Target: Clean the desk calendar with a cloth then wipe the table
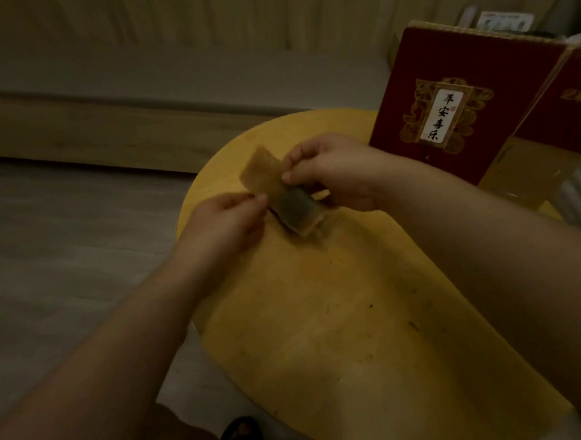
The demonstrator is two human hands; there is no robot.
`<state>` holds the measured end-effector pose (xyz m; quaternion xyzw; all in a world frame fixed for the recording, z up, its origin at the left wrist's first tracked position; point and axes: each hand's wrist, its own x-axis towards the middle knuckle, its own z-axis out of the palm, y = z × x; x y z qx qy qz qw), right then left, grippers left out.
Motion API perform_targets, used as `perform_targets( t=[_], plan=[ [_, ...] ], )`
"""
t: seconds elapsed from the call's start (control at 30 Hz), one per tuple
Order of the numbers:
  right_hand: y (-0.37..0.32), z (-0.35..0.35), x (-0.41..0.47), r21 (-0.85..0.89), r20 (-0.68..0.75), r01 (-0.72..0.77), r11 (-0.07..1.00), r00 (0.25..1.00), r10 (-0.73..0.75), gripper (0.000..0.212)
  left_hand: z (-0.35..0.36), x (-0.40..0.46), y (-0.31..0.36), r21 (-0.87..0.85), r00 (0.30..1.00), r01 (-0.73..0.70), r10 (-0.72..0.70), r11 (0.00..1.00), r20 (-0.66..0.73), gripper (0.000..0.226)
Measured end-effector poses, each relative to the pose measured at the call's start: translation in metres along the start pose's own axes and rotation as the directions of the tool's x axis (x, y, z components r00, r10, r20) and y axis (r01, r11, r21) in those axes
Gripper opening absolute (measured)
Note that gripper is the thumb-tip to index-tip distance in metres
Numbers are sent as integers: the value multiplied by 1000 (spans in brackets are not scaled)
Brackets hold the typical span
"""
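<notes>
A small folded cloth (281, 192), tan at its far end and darker at its near end, is held just above the round yellow table (335, 317). My left hand (223, 222) pinches its left edge between thumb and fingertips. My right hand (330, 170) pinches its right edge from the other side. The red desk calendar (459, 98), with a gold frame and a white label of dark characters, stands upright at the table's far right, beyond my right hand.
Small dark specks and smudges mark the table's near half. A pale striped object (578, 193) sits at the right edge. A low wooden ledge (98, 134) runs along the far side, with grey floor (69, 244) to the left. A dark shoe (244, 432) shows below the table.
</notes>
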<state>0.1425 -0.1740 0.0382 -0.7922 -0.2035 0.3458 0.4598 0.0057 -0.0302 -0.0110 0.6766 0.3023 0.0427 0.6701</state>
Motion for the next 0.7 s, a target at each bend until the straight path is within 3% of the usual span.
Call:
perform_targets(
  t=[0.07,0.13,0.3,0.47,0.57,0.7],
  plan=[
    [-5,17,2,269,-33,6,963,999,3,12,-1,14,11,-195,998,-15,4,981,-55,8],
    [-8,38,8,383,-106,5,924,994,38,13,-10,30,20,-177,985,-73,43,981,-167,3],
    [-2,71,44,84,-342,-46,995,937,72,8,-39,62,16,178,966,-91,130,980,-224,4],
    [5,85,58,-342,-421,-85,936,904,-72,3,-46,74,4,542,949,-95,241,835,-205,13],
    [9,84,56,-365,-412,-76,928,907,-88,5,-45,73,3,659,934,-98,297,746,-197,27],
    [10,69,29,-357,-407,24,934,896,-178,23,-41,61,7,750,929,-96,329,655,-169,37]
  ],
)
